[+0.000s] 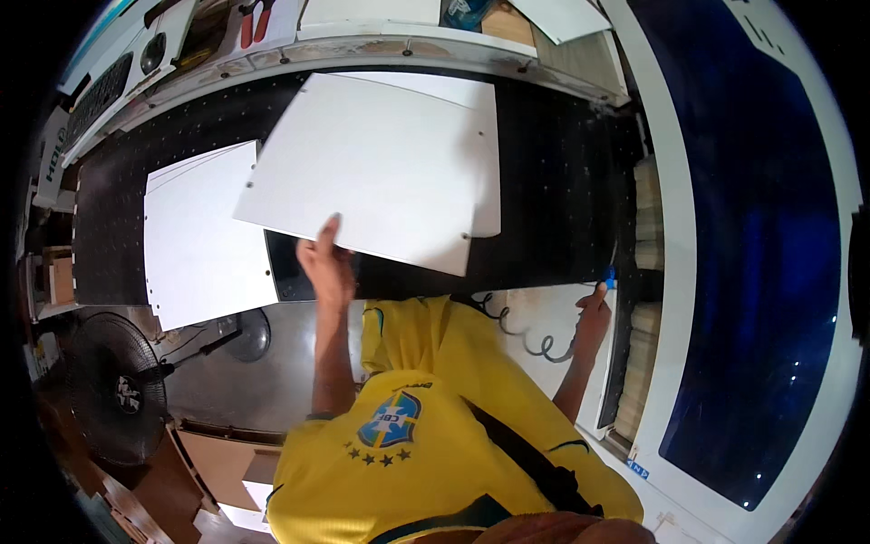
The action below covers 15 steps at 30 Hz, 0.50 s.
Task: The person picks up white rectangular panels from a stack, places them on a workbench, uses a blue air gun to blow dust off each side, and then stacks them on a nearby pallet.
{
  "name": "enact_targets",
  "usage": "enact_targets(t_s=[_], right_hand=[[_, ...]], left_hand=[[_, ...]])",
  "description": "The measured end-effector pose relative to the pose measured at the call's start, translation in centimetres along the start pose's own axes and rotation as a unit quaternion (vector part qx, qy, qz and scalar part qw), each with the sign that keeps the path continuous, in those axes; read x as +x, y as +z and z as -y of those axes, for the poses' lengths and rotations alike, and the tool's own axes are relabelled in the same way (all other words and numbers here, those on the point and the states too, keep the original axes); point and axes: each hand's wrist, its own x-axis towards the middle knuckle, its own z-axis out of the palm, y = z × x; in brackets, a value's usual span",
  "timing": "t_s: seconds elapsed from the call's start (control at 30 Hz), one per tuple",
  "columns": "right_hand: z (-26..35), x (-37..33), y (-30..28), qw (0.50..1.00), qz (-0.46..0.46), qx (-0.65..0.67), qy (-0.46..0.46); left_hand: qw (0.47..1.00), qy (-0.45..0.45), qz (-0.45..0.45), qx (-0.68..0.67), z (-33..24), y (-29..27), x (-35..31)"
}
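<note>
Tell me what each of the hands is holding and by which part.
The left hand grips the white panel at its near edge. The right hand pinches a small blue object at the table's edge; what it is cannot be told.

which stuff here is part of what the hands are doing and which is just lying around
In hand:
left hand gripping the lifted white panel
right hand at a small blue thing by the black perforated table
stacked white panels

Lying about:
floor fan
coiled hose
red-handled pliers
</note>
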Motion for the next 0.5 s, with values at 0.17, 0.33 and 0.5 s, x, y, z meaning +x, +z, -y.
enact_targets(t_s=[0.17, 0.33, 0.5], right_hand=[[-4.0, -3.4, 0.7, 0.963, 0.262, 0.052, -0.038], [-8.7, -5.9, 2.8, 0.94, 0.326, 0.007, -0.097], [-6.8, -1.1, -0.8, 0.989, 0.083, -0.033, 0.116]], left_hand=[[0.987, 0.154, -0.053, -0.006, -7.0, -3.6, 2.5], [0.975, 0.215, -0.063, -0.003, -11.6, -11.3, 3.5], [0.962, 0.234, -0.141, -0.021, -12.3, -23.4, 2.0]])
